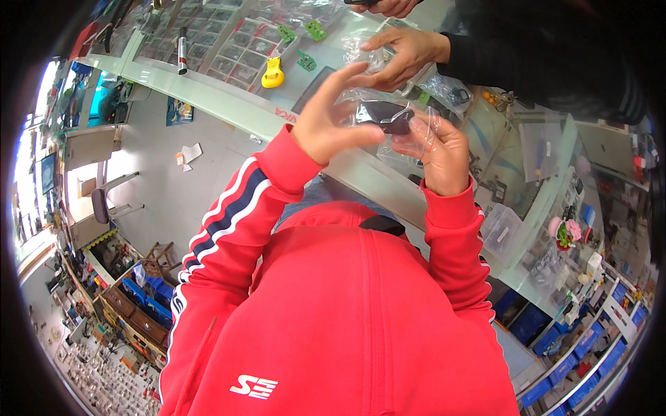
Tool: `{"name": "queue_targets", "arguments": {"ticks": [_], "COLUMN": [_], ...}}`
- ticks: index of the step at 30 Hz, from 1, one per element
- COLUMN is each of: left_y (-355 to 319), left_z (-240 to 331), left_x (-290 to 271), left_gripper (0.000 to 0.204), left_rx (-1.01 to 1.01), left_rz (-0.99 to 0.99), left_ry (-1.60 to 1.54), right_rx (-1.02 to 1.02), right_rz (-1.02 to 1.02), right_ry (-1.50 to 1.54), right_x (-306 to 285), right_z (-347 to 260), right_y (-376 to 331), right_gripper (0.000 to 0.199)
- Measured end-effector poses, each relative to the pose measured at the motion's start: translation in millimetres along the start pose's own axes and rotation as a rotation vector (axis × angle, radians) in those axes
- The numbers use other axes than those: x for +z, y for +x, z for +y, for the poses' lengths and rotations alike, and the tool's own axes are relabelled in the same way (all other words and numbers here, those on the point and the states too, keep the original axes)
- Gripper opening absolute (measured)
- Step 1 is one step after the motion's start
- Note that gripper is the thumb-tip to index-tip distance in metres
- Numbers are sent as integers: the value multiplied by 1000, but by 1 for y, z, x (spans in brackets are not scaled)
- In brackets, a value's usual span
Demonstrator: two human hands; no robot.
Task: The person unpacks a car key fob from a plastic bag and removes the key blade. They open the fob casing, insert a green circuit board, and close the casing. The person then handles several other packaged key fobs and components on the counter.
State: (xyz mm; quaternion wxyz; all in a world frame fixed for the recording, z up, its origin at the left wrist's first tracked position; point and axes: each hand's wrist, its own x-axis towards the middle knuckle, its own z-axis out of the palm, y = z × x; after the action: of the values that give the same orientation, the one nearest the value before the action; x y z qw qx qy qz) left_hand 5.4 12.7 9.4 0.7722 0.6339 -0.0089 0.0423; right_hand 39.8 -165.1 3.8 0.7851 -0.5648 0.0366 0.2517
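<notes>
My right hand [446, 154] pinches a small clear plastic bag [424, 141] by its right side. Inside lies a glossy black piece [381, 116] that looks like a key fob shell. On the bag's left side, my left hand [326, 121] has thumb and index finger spread wide. Its thumb tip overlaps the black piece's lower edge; the other fingers are partly hidden behind the bag. Just beyond, another person's hand [402, 61] reaches in from a dark sleeve, over clear plastic bags on the glass counter.
A glass counter [277, 125] runs across in front. On it are a yellow key-shaped device [272, 73], green circuit boards [314, 30] and a dark tube [182, 52]. A clear plastic box [501, 229] and pink flowers [570, 232] stand at right. A chair [101, 204] is at left.
</notes>
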Motion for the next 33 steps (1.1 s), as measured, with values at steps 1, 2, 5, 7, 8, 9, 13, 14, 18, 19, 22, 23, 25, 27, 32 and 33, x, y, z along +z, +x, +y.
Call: {"name": "queue_targets", "arguments": {"ticks": [1, 2, 5, 7, 8, 9, 13, 14, 18, 19, 22, 23, 25, 27, 32, 33], "left_y": [-3, -3, -11, -13, -14, -15, -13, -11, -7, -8, -12, -9, -4, -3, 10, 12], "left_z": [-1, -2, -11, -18, -20, -22, -33, -36, -31, -23, 2, 6, 14, 23, 34, 37], "left_x": [-2, -7, -18, -30, -40, -51, -76, -75, -54, -48, -22, -9, 9, 14, 0, -6], "left_gripper": [56, 43, 33, 26, 23, 19, 21, 21, 27, 30, 40, 40, 40, 40, 39, 39], "left_rx": [-211, -346, -400, -414, -412, -413, -607, -519, -5, 180, 168, 110, 55, -106, -243, -236], "left_rz": [61, 74, 172, 347, 406, 456, 474, 419, 439, 449, 114, 64, -48, -44, 11, -4], "left_ry": [-296, -243, -218, -150, -146, -143, 188, 336, 1138, 1359, 676, 487, 126, -36, -82, -43], "right_rx": [-13, -26, -154, -225, -237, -253, -74, -4, 314, 380, 551, 581, 618, 601, 140, 29], "right_rz": [9, 16, 84, 118, 122, 128, 135, 70, -64, -139, -359, -443, -608, -558, -130, -4], "right_ry": [-23, -47, -82, -119, -152, -186, 150, 258, 518, 615, 876, 944, 1078, 957, 218, 125], "right_x": [0, 0, 3, 1, -2, -6, -13, -14, -11, -10, -3, 1, 11, 18, 39, 46], "right_z": [2, 4, 8, 7, 3, 0, -4, -4, 1, 2, 9, 12, 18, 18, 1, -1], "right_y": [0, 1, 2, 3, 4, 5, 6, 6, 3, 3, -2, -1, -3, -5, -7, -5], "right_gripper": [22, 21, 19, 18, 17, 16, 12, 11, 17, 19, 26, 26, 26, 26, 19, 18]}}
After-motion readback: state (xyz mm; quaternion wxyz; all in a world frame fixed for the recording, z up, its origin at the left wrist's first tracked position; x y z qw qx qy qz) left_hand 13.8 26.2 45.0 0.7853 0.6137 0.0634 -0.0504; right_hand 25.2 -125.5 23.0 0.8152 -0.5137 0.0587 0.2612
